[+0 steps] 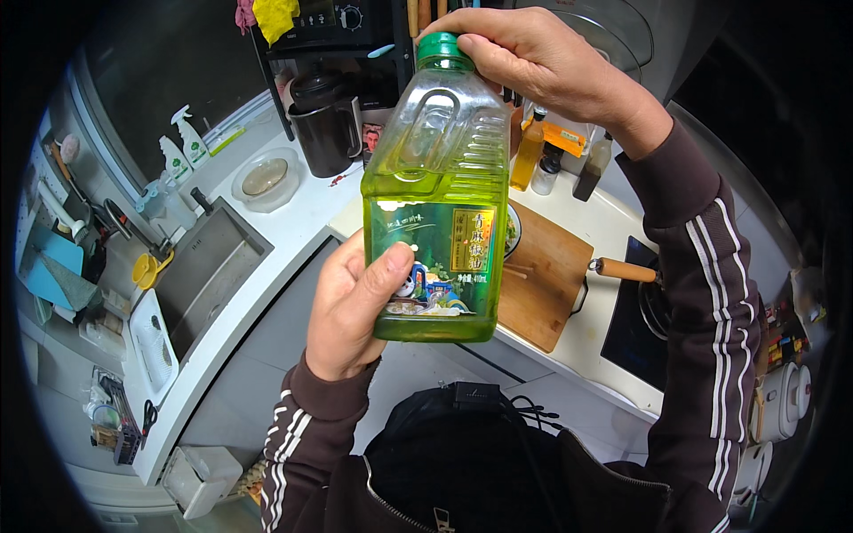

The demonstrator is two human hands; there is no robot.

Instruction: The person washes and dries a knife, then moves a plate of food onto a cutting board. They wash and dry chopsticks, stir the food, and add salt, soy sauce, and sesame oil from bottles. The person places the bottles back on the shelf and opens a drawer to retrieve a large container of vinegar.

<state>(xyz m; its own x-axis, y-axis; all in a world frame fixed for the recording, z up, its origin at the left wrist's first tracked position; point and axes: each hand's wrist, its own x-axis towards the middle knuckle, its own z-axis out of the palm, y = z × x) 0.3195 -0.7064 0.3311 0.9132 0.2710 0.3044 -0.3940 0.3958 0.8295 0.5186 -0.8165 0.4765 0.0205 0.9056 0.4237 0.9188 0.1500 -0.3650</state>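
Note:
A clear plastic bottle of green oil (436, 186) is held up close before me, partly full and bearing a printed label. My left hand (356, 300) grips its lower left side, the thumb lying across the label. At the top, the fingers and thumb of my right hand (533, 63) are around the green screw cap (440, 45), which sits on the neck. Behind the bottle, a wooden cutting board (550, 266) lies on the counter. A bowl with green food (513, 230) stands on the board, mostly hidden by the bottle.
To the right is a black cooktop (630, 320) with a wooden-handled pan (626, 270). An oil bottle (530, 150), a small jar (546, 174) and a dark sauce bottle (592, 170) stand behind the board. Leftward are a sink (213, 280), a glass bowl (266, 180) and a dark pitcher (323, 140).

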